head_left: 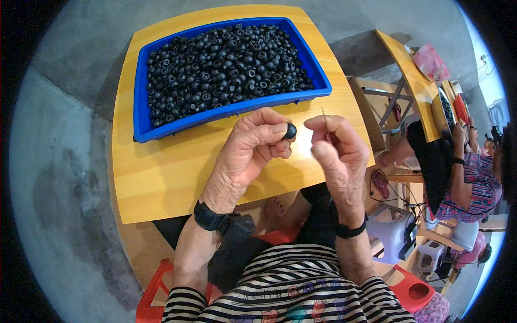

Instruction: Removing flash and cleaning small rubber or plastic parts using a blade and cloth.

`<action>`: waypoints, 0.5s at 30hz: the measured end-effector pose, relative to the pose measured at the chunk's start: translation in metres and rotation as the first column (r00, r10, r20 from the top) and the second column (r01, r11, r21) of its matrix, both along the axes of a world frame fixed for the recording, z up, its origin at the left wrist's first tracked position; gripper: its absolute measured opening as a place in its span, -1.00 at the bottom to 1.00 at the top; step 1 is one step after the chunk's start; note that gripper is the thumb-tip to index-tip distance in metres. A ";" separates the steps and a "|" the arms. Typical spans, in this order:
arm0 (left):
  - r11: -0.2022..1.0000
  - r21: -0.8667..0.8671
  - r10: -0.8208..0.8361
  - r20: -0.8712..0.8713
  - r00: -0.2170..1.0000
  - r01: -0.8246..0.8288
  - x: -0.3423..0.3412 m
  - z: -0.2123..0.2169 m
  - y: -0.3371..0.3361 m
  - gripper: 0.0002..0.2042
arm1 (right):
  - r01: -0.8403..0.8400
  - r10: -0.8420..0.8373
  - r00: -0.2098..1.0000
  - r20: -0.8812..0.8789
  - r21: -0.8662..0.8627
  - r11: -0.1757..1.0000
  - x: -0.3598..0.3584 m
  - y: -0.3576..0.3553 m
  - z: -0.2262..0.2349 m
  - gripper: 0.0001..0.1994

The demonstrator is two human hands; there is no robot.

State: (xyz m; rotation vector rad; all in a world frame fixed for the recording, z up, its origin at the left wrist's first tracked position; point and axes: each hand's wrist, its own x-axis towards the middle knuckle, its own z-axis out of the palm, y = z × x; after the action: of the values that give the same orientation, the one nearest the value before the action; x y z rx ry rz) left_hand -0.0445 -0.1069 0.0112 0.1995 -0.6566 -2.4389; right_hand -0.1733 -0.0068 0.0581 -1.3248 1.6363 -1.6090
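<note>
Between the thumb and fingers of my left hand (253, 141) is a small round black plastic piece (291, 131). My right hand (340, 153) is closed on a thin, pointed blade-like tool (325, 119), its tip pointing up and away from me. The tool stands a short way to the right of the piece, not touching it. Just beyond both hands, a blue tray (231, 111) holds a heap of similar black pieces (226, 64), many with a round opening. Both hands are raised over the near part of the wooden table (161, 172).
The blue tray fills the table's far side. Red plastic chair parts (156, 290) flank me. To the right, another wooden table (409, 81) carries a pink container (431, 63) and a tray of dark pieces. Another person (468, 183) sits there, near a pale plastic stool (389, 231).
</note>
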 end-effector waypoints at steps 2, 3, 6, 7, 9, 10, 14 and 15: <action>1.000 -0.021 0.005 0.011 1.000 -0.005 0.000 0.001 0.000 -0.94 | -0.052 0.049 0.995 -0.084 -0.030 0.998 0.003 -0.004 -0.001 -0.74; 0.999 -0.043 0.009 0.020 1.000 -0.008 0.000 0.001 0.000 -0.95 | -0.053 0.051 0.995 -0.084 -0.029 0.998 0.006 -0.006 -0.004 -0.74; 0.997 -0.070 -0.011 0.043 0.999 0.014 0.000 0.001 0.000 -0.95 | -0.007 0.008 1.000 0.028 -0.030 1.000 0.011 -0.010 -0.008 -0.81; 0.998 -0.068 -0.011 0.044 0.999 0.014 0.001 0.001 0.000 -0.95 | -0.007 0.008 1.000 0.029 -0.029 1.000 0.013 -0.011 -0.006 -0.81; 0.998 -0.062 -0.009 0.067 0.998 0.013 0.002 0.002 0.001 -0.95 | -0.083 0.099 0.942 0.321 -0.065 0.994 0.017 -0.013 -0.003 -0.85; 0.998 -0.061 -0.007 0.067 0.998 0.011 0.002 0.000 0.000 -0.95 | -0.085 0.101 0.941 0.322 -0.064 0.994 0.016 -0.013 -0.004 -0.85; 0.998 -0.046 -0.042 0.038 0.998 0.044 0.002 -0.003 -0.002 -0.94 | -0.163 0.129 0.866 0.483 0.029 0.986 0.006 -0.012 -0.014 -0.86; 0.998 -0.052 -0.043 0.068 0.997 0.046 0.002 -0.003 -0.001 -0.93 | -0.190 0.142 0.838 0.528 0.037 0.981 0.004 -0.012 -0.015 -0.85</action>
State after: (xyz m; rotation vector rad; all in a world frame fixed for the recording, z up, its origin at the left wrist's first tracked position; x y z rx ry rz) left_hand -0.0428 -0.1082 0.0079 0.2479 -0.7629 -2.4626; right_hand -0.1692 -0.0188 0.0430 -0.8480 1.2046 -1.5895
